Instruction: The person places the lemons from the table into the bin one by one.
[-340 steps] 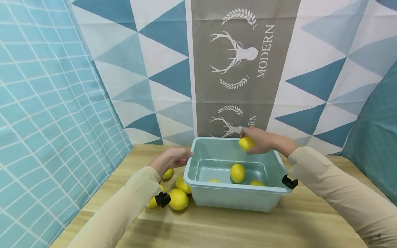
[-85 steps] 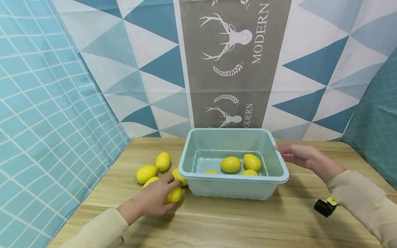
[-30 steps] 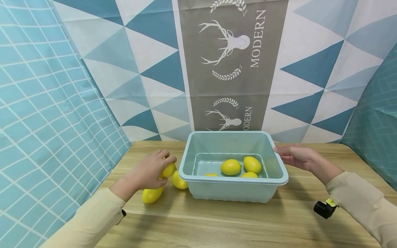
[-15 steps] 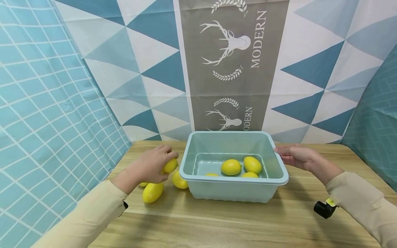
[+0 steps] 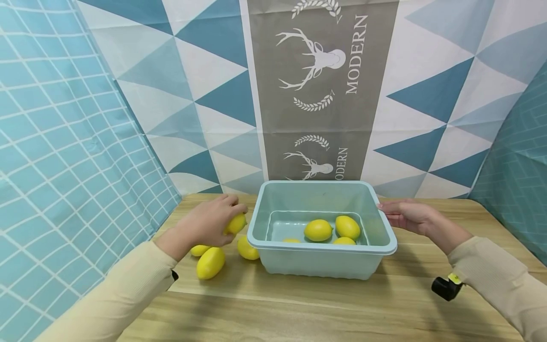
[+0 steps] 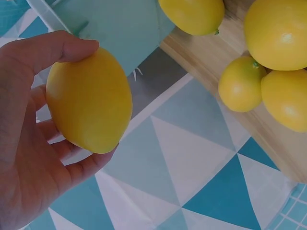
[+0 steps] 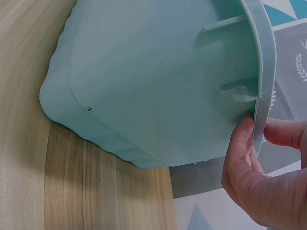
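Remotely I see left fingers [image 6: 91, 164] grasping a lemon [image 6: 91, 103] near the counter's [image 5: 299, 308] back-left corner, right fingers [image 7: 241, 141] pinching the plastic tub's [image 5: 325, 248] rim, ideally without tilting it.

Smooth plastic tub [image 5: 318, 263], wood-grained table [image 5: 299, 313]

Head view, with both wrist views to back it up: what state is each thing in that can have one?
Left hand: gripping one lemon.
Held lemon: whole, outside the tub.
Right hand: pinching the tub's right rim.
Light-blue plastic tub: upright, open-topped, partly filled.
Lemons in tub: four visible, lying loose.
Lemons on wooden tabletop: four in the left wrist view, uncut.
Deer-print wall sheet: hanging, lightly creased.
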### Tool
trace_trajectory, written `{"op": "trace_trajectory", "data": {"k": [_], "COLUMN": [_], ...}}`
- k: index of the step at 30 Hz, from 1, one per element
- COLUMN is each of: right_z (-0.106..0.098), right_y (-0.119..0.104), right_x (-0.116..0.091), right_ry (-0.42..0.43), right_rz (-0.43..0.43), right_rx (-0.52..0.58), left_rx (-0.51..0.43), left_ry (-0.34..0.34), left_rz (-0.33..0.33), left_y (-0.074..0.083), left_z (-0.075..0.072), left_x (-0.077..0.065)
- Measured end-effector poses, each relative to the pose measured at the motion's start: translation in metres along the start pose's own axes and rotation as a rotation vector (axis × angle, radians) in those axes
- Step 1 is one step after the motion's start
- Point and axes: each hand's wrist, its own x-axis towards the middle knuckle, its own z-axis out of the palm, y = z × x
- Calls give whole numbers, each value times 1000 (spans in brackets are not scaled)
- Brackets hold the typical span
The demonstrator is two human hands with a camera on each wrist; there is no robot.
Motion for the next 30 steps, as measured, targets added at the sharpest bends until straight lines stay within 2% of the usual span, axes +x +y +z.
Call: {"op": "trace_trajectory", "data": {"k": [10,21,30], "right_z": [0,-1,-2], "right_y": [0,0,0], "right_x": [0,1,2], "right_ry": [4,1,-9], "right_rz": [5,10,10], "right_rx": [-5,-10,-15], "left_rx": [-4,-16,-42], "left_ry": [-64,-142,-164], "left_rz": [-13,-39,-26], "left_y": [2,6,7], "left_z": [-13,-30,-38], "left_x": [7,21,34]}}
